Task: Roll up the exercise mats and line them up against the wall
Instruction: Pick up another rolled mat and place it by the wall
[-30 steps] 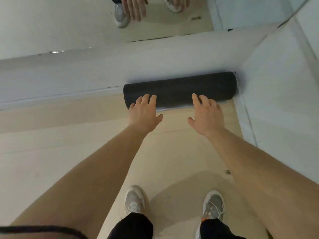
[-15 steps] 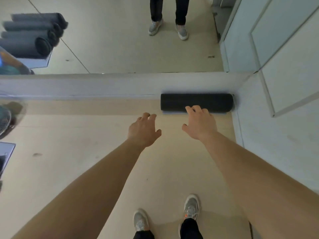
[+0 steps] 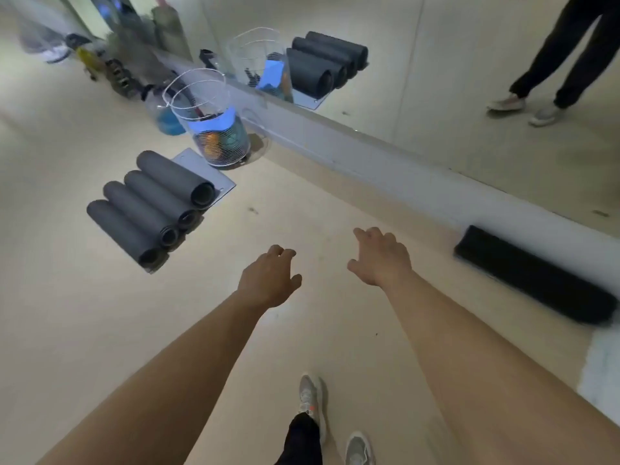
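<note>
Above the beige floor (image 3: pixel 67 330), the left hand (image 3: pixel 268 280) and right hand (image 3: pixel 382 260) hung loosely curled, fingers slightly apart, holding nothing. To the right, a black rolled mat (image 3: pixel 533 276) lay along the white wall base (image 3: pixel 369 156). Farther left, four grey rolled mats (image 3: pixel 147 206) lay side by side near a wire basket (image 3: pixel 214 129), below the mirror (image 3: pixel 436 78).

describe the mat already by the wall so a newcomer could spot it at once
Follow the white base of the mirror wall toward the right. The black rolled mat lies along its foot. Unlike the four grey rolls side by side on the left, it lies alone and is darker.
</note>
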Available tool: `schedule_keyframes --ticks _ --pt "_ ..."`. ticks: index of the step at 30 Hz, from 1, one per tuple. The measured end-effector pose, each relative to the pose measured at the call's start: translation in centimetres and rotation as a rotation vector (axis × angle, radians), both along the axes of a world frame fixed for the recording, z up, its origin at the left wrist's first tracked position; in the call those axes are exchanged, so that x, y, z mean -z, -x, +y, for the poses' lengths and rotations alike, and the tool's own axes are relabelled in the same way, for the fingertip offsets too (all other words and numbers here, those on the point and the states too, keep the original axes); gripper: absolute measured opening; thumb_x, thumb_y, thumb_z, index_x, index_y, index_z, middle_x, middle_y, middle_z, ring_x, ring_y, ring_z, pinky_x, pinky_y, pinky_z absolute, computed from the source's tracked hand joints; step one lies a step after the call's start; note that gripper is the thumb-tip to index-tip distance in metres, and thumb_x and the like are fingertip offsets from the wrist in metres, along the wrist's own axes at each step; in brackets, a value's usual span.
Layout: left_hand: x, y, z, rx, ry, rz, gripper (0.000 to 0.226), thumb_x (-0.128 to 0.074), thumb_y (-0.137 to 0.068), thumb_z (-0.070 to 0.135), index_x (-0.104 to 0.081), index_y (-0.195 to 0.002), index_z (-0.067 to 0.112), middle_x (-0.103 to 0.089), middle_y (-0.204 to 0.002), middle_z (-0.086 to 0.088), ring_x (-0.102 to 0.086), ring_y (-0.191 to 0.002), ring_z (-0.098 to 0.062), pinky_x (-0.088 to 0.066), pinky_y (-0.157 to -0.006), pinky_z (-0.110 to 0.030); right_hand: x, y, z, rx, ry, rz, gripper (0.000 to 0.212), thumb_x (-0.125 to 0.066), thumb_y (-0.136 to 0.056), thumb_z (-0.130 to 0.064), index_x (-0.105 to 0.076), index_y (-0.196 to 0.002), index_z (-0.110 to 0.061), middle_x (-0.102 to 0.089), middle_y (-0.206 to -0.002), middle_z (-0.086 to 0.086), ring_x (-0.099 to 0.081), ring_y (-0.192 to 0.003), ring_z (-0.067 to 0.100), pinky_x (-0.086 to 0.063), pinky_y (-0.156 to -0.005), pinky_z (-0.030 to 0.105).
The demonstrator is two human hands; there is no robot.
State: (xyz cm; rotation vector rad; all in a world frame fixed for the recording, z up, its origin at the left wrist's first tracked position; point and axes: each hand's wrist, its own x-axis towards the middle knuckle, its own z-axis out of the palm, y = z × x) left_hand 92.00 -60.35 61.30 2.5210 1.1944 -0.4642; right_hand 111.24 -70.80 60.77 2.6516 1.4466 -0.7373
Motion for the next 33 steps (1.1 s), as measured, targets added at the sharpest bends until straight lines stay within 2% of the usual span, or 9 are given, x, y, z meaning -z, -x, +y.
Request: schedule_keyframes --ticks 5,10,17,24,33 --pt "-3.8 19.7 2.6 -0.299 -0.009 -0.018 0.060 -0.055 -0.102 0.044 -0.038 -0.156 0.024 -0.039 -0.157 0.000 -0.052 -0.134 -0.025 -0.050 -0.098 -0.043 -5.2 18.1 10.4 -0.331 -0.055 -0.007 0.065 -0.053 -0.100 -0.044 -0.032 -0.157 -0.022 -0.035 -0.157 0.007 -0.041 -0.137 0.034 -0.040 -0.101 0.042" --pt "-4.8 38.6 5.7 -0.557 -0.020 -0.069 0.060 -0.055 -0.102 0.043 -0.038 -0.156 0.022 -0.041 -0.155 -0.002 -0.053 -0.131 -0.026 -0.050 -0.098 -0.043 -7.5 37.2 18.8 -0.585 -0.100 -0.024 0.064 -0.055 -0.098 -0.044 -0.037 -0.156 -0.022 -0.038 -0.156 0.006 -0.043 -0.135 0.033 -0.043 -0.100 0.043" --pt "-4.1 60.5 12.3 -0.786 0.028 -0.026 0.062 -0.054 -0.103 0.042 -0.034 -0.157 0.019 -0.039 -0.155 -0.005 -0.053 -0.129 -0.029 -0.050 -0.098 -0.044 -7.0 59.1 28.8 -0.733 -0.100 -0.001 0.055 -0.059 -0.096 -0.039 -0.047 -0.146 -0.019 -0.046 -0.147 0.006 -0.046 -0.131 0.032 -0.042 -0.097 0.043" --pt "-1.3 72.0 23.7 -0.787 0.077 -0.015 0.064 -0.053 -0.103 0.041 -0.032 -0.159 0.019 -0.037 -0.156 -0.005 -0.053 -0.129 -0.028 -0.050 -0.096 -0.043 -2.5 70.0 40.2 -0.740 -0.030 0.016 0.054 -0.060 -0.094 -0.037 -0.049 -0.143 -0.017 -0.048 -0.144 0.006 -0.048 -0.128 0.032 -0.045 -0.095 0.043" --pt "4.3 81.7 48.4 -0.653 0.153 0.046 0.062 -0.051 -0.103 0.041 -0.031 -0.159 0.020 -0.036 -0.157 -0.002 -0.054 -0.127 -0.025 -0.051 -0.095 -0.042 6.8 76.7 61.8 -0.553 0.094 0.102 0.053 -0.059 -0.095 -0.036 -0.048 -0.143 -0.016 -0.047 -0.145 0.007 -0.048 -0.126 0.033 -0.045 -0.087 0.040"
